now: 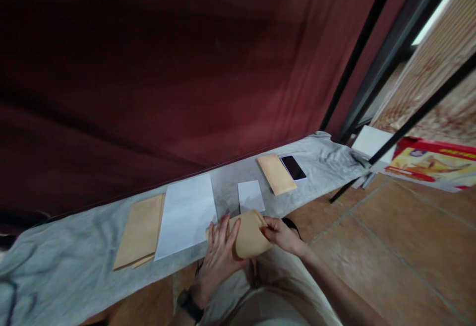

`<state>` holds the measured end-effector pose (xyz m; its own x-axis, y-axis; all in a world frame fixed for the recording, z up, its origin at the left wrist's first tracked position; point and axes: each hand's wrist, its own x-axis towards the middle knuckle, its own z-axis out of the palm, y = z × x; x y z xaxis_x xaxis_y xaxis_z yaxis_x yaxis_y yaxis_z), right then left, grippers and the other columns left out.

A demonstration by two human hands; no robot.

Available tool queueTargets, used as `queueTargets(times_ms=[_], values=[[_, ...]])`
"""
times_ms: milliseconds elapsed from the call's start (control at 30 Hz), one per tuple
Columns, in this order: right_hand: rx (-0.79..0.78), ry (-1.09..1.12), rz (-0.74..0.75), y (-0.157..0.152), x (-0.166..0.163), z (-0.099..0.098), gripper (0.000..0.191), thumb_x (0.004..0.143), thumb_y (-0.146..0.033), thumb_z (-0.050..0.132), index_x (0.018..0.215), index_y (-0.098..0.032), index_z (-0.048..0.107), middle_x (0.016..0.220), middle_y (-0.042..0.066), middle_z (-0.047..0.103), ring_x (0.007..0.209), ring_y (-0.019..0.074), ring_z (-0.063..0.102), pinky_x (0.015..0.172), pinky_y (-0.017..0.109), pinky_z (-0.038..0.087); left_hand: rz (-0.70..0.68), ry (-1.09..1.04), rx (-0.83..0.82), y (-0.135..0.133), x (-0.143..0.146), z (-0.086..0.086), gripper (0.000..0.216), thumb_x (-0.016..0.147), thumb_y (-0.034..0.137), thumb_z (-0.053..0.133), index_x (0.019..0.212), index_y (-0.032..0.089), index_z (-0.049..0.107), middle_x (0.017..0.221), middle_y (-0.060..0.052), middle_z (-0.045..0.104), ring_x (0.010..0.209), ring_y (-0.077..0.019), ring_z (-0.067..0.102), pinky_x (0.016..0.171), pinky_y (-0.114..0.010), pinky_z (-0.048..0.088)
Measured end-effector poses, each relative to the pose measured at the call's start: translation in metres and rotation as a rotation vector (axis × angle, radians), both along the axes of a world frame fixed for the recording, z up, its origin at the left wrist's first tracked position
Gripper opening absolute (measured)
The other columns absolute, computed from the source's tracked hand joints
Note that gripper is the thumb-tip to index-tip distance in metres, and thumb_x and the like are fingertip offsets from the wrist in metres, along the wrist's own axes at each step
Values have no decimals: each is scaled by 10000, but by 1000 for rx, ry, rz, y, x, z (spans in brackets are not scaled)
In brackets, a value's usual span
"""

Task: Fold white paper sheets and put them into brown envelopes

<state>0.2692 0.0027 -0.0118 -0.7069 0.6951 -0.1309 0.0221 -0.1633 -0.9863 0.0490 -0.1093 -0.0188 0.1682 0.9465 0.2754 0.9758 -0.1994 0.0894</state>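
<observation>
At six o'clock, a tan, rectangular paper envelope is being steadied by the spread left hand and pinched at its three-o'clock edge by the right hand. Light, creasable handling is being expected; edge grips are being favoured.

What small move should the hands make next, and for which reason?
Perhaps smooth the held brown paper flat: its near edge looks curved, with the left hand lying over one end and the right hand pinching the other.
</observation>
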Motion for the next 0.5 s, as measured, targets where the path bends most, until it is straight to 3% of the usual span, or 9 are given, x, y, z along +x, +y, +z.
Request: queueTargets(times_ms=[233,500], values=[[132,-60,-61,-4,4,0,140,838,-303,561,840,-183,632,763,-12,623,685,131,530,625,227,393,16,22,28,-1,4,-1,961,772,457,698,1567,171,239,1570,-211,333,1445,-383,330,1195,-621,185],[176,-177,-212,0,9,-16,169,845,-335,553,851,-194,646,711,-10,631,686,156,568,620,235,448,-4,22,14,4,12,3,914,776,413,673,1558,165,270,1487,-184,451,1407,-365,383,1210,-615,161]])
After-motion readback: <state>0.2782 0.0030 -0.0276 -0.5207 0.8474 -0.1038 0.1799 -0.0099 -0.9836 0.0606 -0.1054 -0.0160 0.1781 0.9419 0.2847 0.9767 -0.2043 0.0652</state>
